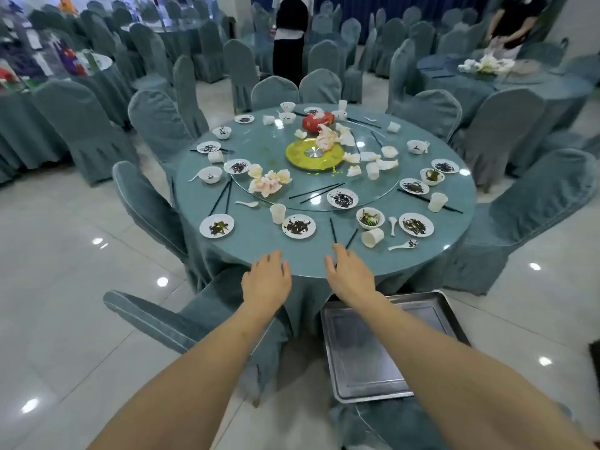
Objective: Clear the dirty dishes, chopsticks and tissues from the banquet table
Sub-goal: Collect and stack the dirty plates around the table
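Observation:
A round banquet table [259,251] in teal cloth carries several dirty white plates, bowls, paper cups, spoons, black chopsticks and crumpled tissues. My left hand [268,280] hovers open at the near edge, holding nothing. My right hand [349,274] reaches over the near edge with relaxed fingers, its fingertips at the ends of a pair of black chopsticks [333,230]. Close ahead lie a dirty plate [298,226], a paper cup [278,213] and a tipped cup [372,237]. A pile of tissues [268,183] sits on the glass turntable [272,147].
A steel tray [373,352] rests on a chair below my right arm. Covered chairs ring the table, one [156,316] at my near left. A red tissue box [318,121] and yellow disc [311,154] sit mid-table. Two people stand at the back.

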Demonstrator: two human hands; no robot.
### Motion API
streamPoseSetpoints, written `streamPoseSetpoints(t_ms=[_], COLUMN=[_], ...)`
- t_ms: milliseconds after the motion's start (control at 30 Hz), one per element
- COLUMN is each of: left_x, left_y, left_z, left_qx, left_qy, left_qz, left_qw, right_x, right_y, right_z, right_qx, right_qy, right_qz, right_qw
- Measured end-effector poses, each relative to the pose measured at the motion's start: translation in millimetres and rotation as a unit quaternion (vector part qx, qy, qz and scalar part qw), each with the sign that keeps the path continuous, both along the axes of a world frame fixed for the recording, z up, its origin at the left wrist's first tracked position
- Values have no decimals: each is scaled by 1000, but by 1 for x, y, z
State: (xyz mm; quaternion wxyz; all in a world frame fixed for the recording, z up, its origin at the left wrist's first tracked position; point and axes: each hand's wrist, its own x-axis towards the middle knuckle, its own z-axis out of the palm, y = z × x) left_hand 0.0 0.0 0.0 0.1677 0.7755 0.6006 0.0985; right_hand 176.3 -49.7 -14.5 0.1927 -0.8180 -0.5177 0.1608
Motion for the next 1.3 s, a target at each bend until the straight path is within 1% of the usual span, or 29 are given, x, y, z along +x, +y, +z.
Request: streamPoseSetpoints(t_ms=[100, 200, 467, 633, 800, 933, 1167, 1300], left_x=[-10, -12, -11, 13, 54, 83, 117, 125], left_y=[17, 34, 84, 140, 201, 239, 288, 311], left_z=[-5, -11, -32, -49, -69, -98, -145, -170], left_qx=[-21, -28, -39, -54, -97, -122, -187, -192], left_qy=[-27, -23, -24, -19, -40, -15, -82, -95], left_qz=[9, 5, 21, 29, 61, 56, 98, 110], left_qw=[999, 999, 999, 998, 993, 991, 974, 971], right_x=[-7, -8, -5, 14, 49, 78, 116, 126], right_y=[9, 23, 83, 139, 197, 232, 276, 298], right_z=[0, -4, -24, -45, -65, -85, -117, -136], right_qx=[1, -14, -10, 5, 7, -7, -39, -46], right_qy=[18, 17, 31, 48, 82, 91, 117, 131], right_qz=[-18, -24, -29, -29, -52, -60, -87, -98], right_qw=[1000, 999, 999, 998, 995, 994, 989, 985])
